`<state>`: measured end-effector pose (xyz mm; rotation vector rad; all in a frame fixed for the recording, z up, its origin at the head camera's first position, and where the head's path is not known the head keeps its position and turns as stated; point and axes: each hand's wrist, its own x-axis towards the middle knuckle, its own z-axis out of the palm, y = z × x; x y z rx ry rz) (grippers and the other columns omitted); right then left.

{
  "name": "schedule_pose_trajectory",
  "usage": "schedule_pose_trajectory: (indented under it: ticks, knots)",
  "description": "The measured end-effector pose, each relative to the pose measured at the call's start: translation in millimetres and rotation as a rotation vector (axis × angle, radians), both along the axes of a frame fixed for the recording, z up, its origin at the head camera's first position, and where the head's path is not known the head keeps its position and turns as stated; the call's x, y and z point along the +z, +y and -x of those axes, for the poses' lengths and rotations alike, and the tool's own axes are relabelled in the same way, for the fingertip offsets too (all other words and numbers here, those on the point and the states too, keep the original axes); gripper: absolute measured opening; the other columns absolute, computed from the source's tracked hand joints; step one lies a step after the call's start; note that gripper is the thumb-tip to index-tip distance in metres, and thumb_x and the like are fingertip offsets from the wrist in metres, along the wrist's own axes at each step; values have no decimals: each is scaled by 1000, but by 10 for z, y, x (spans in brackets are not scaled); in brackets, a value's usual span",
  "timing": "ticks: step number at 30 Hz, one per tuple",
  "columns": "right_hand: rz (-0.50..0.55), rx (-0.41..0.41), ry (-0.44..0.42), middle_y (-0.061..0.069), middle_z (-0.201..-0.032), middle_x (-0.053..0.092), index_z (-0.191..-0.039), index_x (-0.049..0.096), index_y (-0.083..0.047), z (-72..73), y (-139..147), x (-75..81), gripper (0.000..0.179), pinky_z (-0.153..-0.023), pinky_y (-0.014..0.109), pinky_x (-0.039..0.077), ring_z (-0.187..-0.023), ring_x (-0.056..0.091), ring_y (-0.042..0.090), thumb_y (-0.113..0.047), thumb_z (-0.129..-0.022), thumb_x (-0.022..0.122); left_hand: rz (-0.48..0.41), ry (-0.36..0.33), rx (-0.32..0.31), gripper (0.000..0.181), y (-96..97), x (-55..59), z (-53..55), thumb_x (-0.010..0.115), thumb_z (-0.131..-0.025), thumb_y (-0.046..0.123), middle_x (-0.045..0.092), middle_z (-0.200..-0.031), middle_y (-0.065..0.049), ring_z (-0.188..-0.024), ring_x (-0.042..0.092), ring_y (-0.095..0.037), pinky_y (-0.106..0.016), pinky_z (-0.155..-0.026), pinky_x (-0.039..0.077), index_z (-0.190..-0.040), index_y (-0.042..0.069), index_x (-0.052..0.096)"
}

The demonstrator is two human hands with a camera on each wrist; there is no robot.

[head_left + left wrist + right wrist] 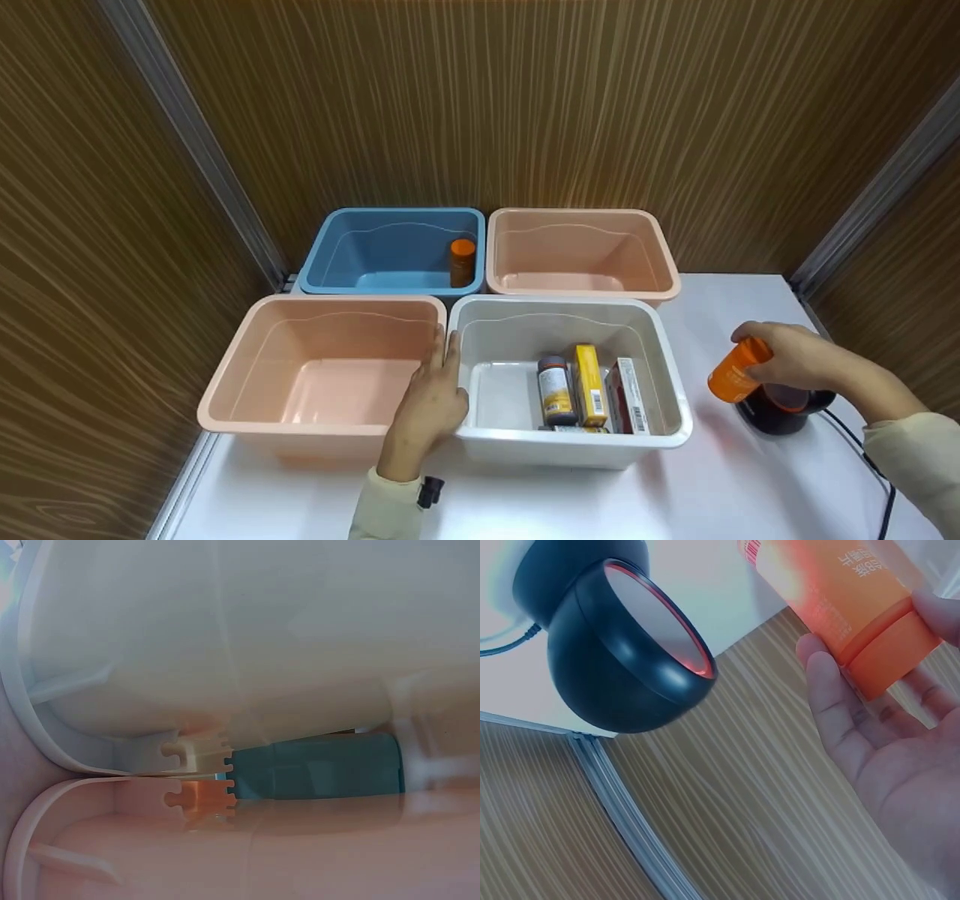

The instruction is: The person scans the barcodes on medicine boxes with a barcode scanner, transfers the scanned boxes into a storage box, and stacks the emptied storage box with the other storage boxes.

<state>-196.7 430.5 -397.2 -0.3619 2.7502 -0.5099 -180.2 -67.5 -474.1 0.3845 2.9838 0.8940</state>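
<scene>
My right hand [799,358] grips an orange pill bottle [733,379] by its capped end, tilted over the table. In the right wrist view, fingers and thumb are round the orange cap [889,652], and red light falls on the printed label. Close by the bottle stands a black rounded barcode scanner [771,420], its red-ringed face turned towards it. My left hand [429,401] rests with straight fingers at the adjoining rims of the front peach bin [330,430] and the white bin [540,450]. The left wrist view shows these bins' outer walls from below.
In the white bin lie a dark-capped bottle [555,394], a yellow box [590,386], and a white-and-dark-red box [632,397]. Behind, a blue bin [390,289] holds an amber bottle [462,262], beside another peach bin [585,217]. The scanner's cable [889,502] runs towards the front.
</scene>
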Motion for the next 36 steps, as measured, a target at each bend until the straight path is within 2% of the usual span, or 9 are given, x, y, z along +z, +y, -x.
schedule_pose_trajectory:
  ticks: [5,8,13,18,24,27,31,36]
  knots:
    - [6,-6,-20,15,-108,64,-129,57,0,18,-14,3,48,-76,52,56,-91,60,28,-17,-88,75,5,-12,6,76,-10,4,5,53,-95,9,3,-168,-15,-151,16,-37,-55,-117,23,-162,5,17]
    - [-1,6,2,14,-108,65,-130,57,1,48,-31,65,48,-77,52,56,-91,61,27,-18,-89,75,4,-14,13,77,-14,10,0,53,-95,9,2,-168,-15,-151,17,-37,-54,-117,24,-162,6,16]
    - [-33,11,91,14,-104,65,-129,58,1,135,-91,274,48,-75,50,54,-89,59,29,-17,-88,74,6,-5,18,77,-17,17,-17,54,-94,8,3,-168,-15,-150,18,-37,-53,-117,24,-162,5,17]
    - [-42,-8,163,19,-107,64,-131,57,2,224,-234,544,49,-76,53,54,-92,60,33,-19,-89,74,-4,6,16,76,-1,32,-43,54,-94,7,4,-168,-17,-149,20,-38,-53,-116,25,-161,3,18]
    - [-35,6,207,17,-106,65,-125,58,1,389,-538,819,44,-74,51,56,-89,61,31,-22,-90,73,-4,13,20,76,28,36,-88,55,-94,7,5,-168,-17,-149,22,-39,-54,-116,26,-161,4,19]
    - [-26,48,250,14,-104,66,-122,62,-3,487,-730,918,38,-75,51,56,-88,61,30,-20,-90,73,-4,17,13,77,41,31,-113,55,-94,7,4,-168,-18,-150,19,-39,-53,-116,25,-161,2,18]
    - [-15,119,296,14,-108,66,-127,63,-4,611,-991,1030,40,-79,54,54,-92,61,32,-19,-91,73,-7,-2,2,78,69,38,-138,54,-94,7,1,-168,-16,-152,13,-36,-52,-118,21,-161,3,16]
    - [17,135,287,16,-119,61,-133,59,-6,771,-1316,1193,45,-86,57,52,-102,57,36,-23,-93,70,-9,-8,-3,78,121,61,-158,55,-94,8,0,-168,-16,-152,12,-36,-53,-118,21,-161,4,16]
